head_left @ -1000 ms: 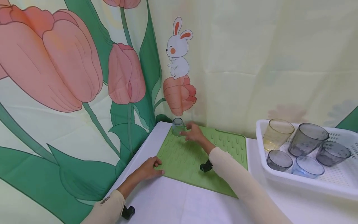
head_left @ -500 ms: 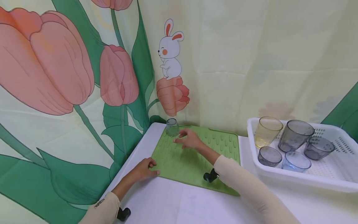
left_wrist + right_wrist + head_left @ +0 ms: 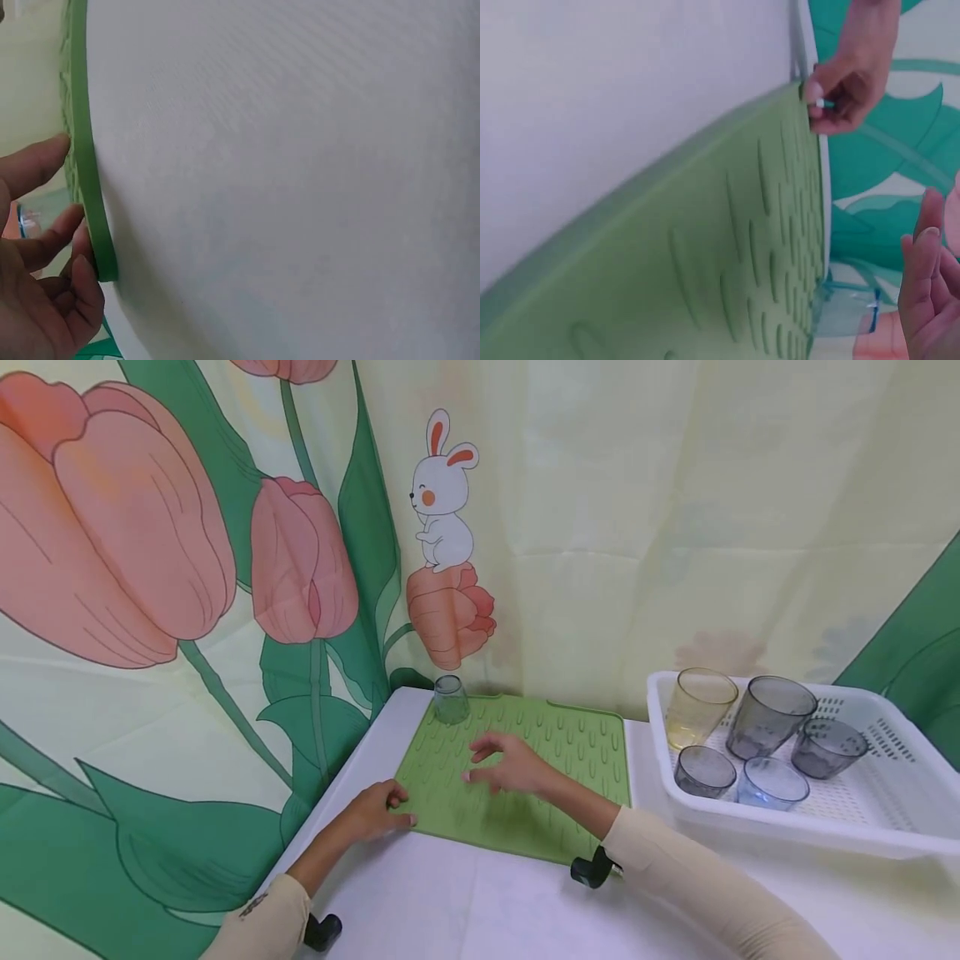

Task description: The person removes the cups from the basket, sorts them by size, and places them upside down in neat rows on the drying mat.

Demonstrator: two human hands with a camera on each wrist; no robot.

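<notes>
A green ridged drying mat lies flat on the white table. At its front left corner my left hand holds the edge, thumb on the front side and curled fingers on the left side; the left wrist view shows the fingertips against the rim. My right hand hovers over the middle of the mat, fingers loosely bent and nothing between them. A clear glass stands upside down in the mat's back left corner, apart from both hands. In the right wrist view the glass shows beyond the mat.
To the right of the mat sits a white perforated basket. Inside are a yellow glass, a tall grey glass, a blue glass and small grey ones. A printed curtain hangs close behind the table.
My right hand has drawn back from the glass toward the mat's middle and nearer to me. The left hand stays at the mat's corner. The head view has shifted slightly right.
</notes>
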